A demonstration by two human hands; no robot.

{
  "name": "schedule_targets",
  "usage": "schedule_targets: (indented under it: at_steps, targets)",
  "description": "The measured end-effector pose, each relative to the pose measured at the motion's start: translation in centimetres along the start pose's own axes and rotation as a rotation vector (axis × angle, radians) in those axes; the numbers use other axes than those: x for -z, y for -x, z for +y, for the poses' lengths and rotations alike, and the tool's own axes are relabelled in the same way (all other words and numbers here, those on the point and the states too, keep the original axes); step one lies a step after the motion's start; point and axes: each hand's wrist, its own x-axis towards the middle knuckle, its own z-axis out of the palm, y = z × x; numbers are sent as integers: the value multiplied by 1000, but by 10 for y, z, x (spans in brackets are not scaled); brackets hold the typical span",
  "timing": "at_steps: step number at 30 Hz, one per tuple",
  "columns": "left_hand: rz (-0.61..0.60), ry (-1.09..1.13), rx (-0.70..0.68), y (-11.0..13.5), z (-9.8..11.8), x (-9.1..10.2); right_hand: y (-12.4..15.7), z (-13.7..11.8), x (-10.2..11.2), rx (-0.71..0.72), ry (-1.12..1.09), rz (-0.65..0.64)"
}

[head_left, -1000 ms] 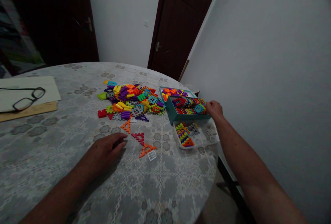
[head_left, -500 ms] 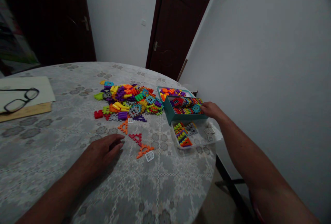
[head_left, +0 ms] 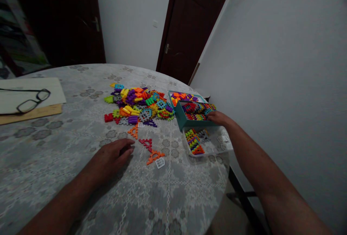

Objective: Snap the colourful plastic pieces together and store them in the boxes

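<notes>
Head camera view, and from where I stand the person's right hand is at the right end of the teal box, near the tabletop's right edge. Its fingertips dip inside the rim among the toothed plastic pieces packed there; I cannot tell whether they grip one. The left hand rests on the patterned tabletop, fingers loosely curved and thumb set apart, with nothing visible in it.

Just beyond its fingertips lie an orange triangle, a red triangle, an orange arched piece and a white window piece. Farther toward the tabletop's far edge spreads a mixed heap of colourful pieces.

A shallow tray of orange, purple and yellow pieces sits behind the box. In front, at the right edge, a clear container holds a bright row of pieces, some grey ones and white ones. Toward the tabletop's left side, black-framed glasses lie on pale paper.
</notes>
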Motion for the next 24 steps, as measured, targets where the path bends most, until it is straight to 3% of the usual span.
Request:
schedule_targets:
  at_steps: [8,11,13,15,20,22,24]
  targets:
    - [4,4,-9,4,11,2,11,-12,4,-117,-18,55]
    - [11,19,6,5,13,2,27,-28,13,-170,28,181]
    - [5,11,-3,5,14,1,50,-53,18,-154,23,352]
    - [-11,2,-10,5,15,1,80,-91,16,-17,-89,421]
    - [-74,-3,-51,7,21,3,151,-204,-30,480,-344,106]
    - [-102,-16,-83,9,23,4,163,-235,-55,501,-307,45]
    - [-120,-21,-109,10,23,3,164,-251,-75,432,-240,10]
